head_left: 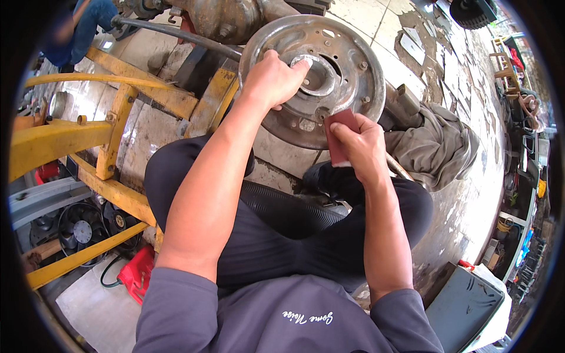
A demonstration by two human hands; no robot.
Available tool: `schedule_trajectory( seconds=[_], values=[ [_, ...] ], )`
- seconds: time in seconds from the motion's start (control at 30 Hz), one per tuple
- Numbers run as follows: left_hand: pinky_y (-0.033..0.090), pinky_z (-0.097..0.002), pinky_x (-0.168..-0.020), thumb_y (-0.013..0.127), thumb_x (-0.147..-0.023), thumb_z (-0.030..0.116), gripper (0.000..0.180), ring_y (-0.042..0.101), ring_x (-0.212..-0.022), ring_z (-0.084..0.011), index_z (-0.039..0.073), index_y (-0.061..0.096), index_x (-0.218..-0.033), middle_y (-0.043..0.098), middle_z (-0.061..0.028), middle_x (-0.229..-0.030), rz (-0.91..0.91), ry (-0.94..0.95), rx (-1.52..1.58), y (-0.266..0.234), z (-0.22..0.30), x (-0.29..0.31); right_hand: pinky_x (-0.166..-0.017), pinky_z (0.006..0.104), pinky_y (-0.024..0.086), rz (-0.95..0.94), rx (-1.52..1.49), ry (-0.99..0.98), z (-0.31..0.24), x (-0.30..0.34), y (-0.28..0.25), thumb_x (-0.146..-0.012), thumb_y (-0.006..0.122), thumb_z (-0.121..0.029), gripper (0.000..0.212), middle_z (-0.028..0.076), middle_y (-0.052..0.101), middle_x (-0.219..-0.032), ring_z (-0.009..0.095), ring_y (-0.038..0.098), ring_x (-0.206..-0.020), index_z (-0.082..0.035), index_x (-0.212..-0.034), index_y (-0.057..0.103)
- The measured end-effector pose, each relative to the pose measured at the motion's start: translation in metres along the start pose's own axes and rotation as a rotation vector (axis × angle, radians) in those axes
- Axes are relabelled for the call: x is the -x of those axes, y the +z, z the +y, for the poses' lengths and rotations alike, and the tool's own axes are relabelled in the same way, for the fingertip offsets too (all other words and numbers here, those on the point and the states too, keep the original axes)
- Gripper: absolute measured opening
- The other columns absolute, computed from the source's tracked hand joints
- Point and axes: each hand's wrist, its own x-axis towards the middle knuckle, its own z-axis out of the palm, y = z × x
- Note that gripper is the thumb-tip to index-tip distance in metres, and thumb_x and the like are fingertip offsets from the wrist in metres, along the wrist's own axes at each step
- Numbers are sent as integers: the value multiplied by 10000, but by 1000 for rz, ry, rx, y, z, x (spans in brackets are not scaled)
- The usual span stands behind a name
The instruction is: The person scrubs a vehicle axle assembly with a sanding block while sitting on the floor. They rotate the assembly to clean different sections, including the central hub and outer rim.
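Note:
A round metal brake backing plate [254, 44] stands in front of me on the end of an axle, worn and dirty, with bolts and holes around its face. At its middle is a thick grey hub ring [322, 88]. My left hand [275, 79] grips the ring's left side, thumb over the rim and the other fingers partly hidden. Folded reddish-brown sandpaper [339, 138] is pinched in my right hand [364, 144], thumb on top, by the lower right of the plate.
A yellow metal frame [65, 141] runs along the left. Rusty axle housing [226, 20] lies behind the plate. Crumpled grey-brown cloth [435, 144] is at right, a grey metal box [462, 309] at lower right, and a red object [136, 273] at lower left. A person's blue-clad leg [94, 26] shows at upper left.

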Motion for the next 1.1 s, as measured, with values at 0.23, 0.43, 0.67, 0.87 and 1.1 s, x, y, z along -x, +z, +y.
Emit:
schedule_trajectory(
  seconds=[0.23,0.43,0.67,0.87,1.1],
  values=[
    [606,-440,-768,751,-868,479,812,738,-921,-395,-106,470,-1357,714,-298,-1103,333,455,-233,6,4,12,-678,245,510,233,-270,-161,-16,8,-34,-923,709,-104,192,46,727,-890,76,630,-757,44,-1044,730],
    [596,-445,-773,847,-805,386,638,728,-934,-360,48,525,-1240,725,-184,-1063,439,791,-174,14,23,35,-666,232,510,357,-397,-253,-23,9,-46,-939,715,-92,166,28,721,-893,56,620,-752,37,-1045,718],
    [580,-435,-793,880,-772,284,658,714,-964,-381,82,505,-1274,707,-197,-1113,399,918,-243,31,19,31,-680,232,518,406,-418,-271,-22,11,-56,-939,715,-94,166,31,726,-896,56,627,-757,34,-1045,720],
    [592,-424,-766,874,-775,290,656,718,-954,-344,96,492,-1271,700,-161,-1129,462,959,-193,31,17,30,-692,241,522,408,-448,-296,-26,10,-54,-936,719,-107,182,34,727,-897,62,624,-762,37,-1048,722],
    [546,-412,-904,819,-871,369,705,691,-1062,-360,-37,471,-1331,680,-261,-1162,388,613,2,34,16,20,-700,253,517,351,-293,-277,-30,3,-57,-909,716,-152,241,50,724,-865,84,628,-763,49,-1042,725]
  ],
)
